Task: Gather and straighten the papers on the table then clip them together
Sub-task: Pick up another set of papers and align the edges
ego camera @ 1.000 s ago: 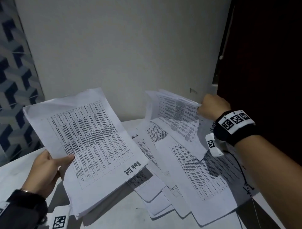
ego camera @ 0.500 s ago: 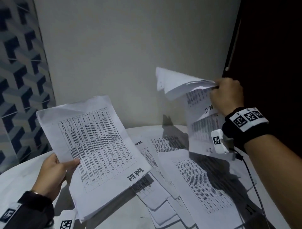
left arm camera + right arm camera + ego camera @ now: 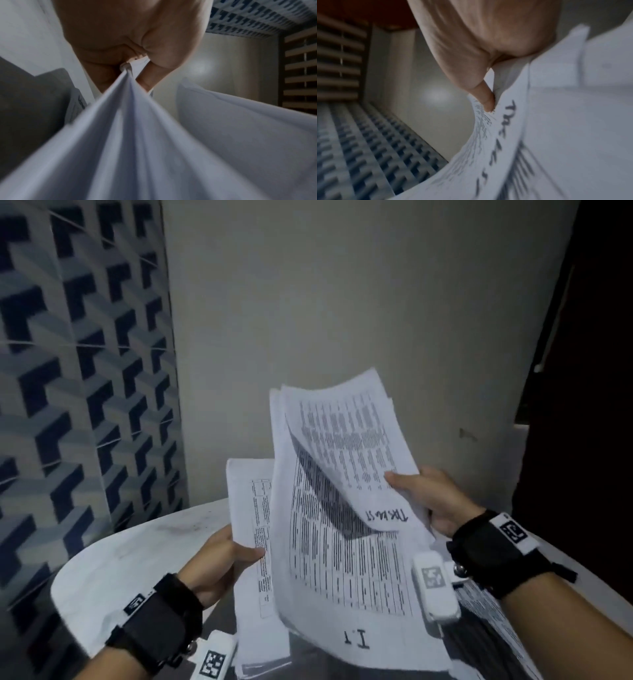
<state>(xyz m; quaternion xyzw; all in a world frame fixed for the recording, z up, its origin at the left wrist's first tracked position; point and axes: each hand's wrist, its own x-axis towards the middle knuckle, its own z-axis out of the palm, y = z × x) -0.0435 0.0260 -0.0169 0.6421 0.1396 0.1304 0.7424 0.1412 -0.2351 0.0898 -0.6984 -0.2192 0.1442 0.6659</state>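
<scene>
My left hand (image 3: 222, 556) grips a stack of white printed papers (image 3: 253, 529) by its left edge, thumb on top; the left wrist view shows those papers (image 3: 130, 135) pinched between thumb and fingers (image 3: 150, 75). My right hand (image 3: 424, 494) holds a second bundle of printed sheets (image 3: 342, 508) by its right edge, thumb pressing the curled top sheet (image 3: 356, 446). This bundle overlaps the left stack, above the table. The right wrist view has the thumb (image 3: 484, 97) on the printed sheets (image 3: 539, 135). More papers (image 3: 493, 628) lie under my right forearm. No clip is visible.
The round white table (image 3: 137, 563) shows bare at the left. A plain wall (image 3: 342, 302) stands close behind, a patterned blue panel (image 3: 75, 371) at the left, a dark doorway (image 3: 589, 371) at the right.
My right hand has brought its lifted sheets down and leftward onto the stack in my left hand. The left hand has swung its stack toward the middle, more upright.
</scene>
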